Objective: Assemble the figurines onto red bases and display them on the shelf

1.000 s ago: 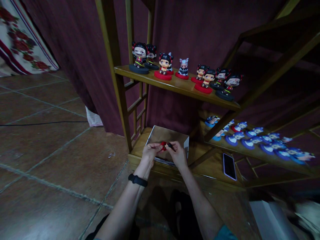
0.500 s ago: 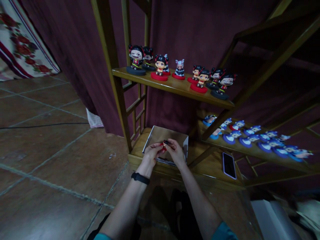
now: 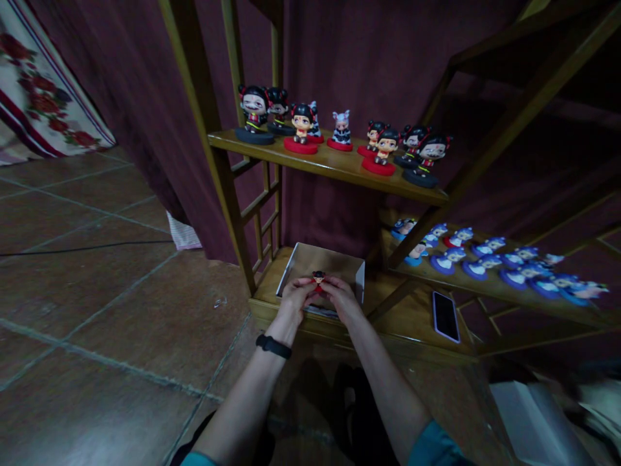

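Between my two hands, over the open cardboard box (image 3: 334, 259), is a small figurine (image 3: 319, 277) with black hair and red at its base. My left hand (image 3: 295, 298) grips it from the left, fingers closed. From the other side, the closed fingers of my right hand (image 3: 342, 298) hold it too. The figurine stands upright, its head showing above my fingertips; its lower part is partly hidden. A black band (image 3: 273, 346) circles my left wrist.
Above the box, a wooden shelf (image 3: 330, 169) carries several figurines on red or dark bases. Blue-based figurines (image 3: 449, 260) line a lower shelf to the right. Below them lies a phone (image 3: 445, 316). A slanted wooden post (image 3: 456, 188) stands right of the box. Tiled floor (image 3: 121, 323) spreads leftward.
The figurine has been turned upright, with its head now facing up between my fingers. My right hand has come slightly lower around it. The view has shifted a little.
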`<state>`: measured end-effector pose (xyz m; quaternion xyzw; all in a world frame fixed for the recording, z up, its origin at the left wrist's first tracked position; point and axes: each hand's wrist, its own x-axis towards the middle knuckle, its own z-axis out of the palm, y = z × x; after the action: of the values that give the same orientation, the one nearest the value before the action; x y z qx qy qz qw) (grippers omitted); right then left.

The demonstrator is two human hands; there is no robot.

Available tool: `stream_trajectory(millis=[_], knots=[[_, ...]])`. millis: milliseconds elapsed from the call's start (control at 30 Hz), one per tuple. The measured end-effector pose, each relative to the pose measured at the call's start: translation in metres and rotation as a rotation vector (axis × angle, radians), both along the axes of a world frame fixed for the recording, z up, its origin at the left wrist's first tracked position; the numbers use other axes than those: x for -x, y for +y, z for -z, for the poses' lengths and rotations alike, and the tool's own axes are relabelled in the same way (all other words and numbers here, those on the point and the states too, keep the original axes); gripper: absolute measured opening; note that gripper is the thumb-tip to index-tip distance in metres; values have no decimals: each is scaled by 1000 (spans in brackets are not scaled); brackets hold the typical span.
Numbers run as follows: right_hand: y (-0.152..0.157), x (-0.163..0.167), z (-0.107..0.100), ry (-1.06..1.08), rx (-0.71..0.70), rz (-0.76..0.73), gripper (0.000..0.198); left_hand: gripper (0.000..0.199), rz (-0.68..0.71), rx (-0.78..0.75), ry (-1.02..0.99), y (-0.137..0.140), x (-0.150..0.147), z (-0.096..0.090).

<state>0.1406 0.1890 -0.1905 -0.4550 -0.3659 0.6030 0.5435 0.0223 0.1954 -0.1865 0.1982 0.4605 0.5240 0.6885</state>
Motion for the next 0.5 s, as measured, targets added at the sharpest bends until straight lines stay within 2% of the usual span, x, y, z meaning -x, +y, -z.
stream_trajectory(millis=[167,500], knots=[[1,-7,-1,71,47,-35,28,24,38,-7,44,0,-1,0],[2,-11,4,33,58,-7,26,18,51,32,-18,-1,-5,0]])
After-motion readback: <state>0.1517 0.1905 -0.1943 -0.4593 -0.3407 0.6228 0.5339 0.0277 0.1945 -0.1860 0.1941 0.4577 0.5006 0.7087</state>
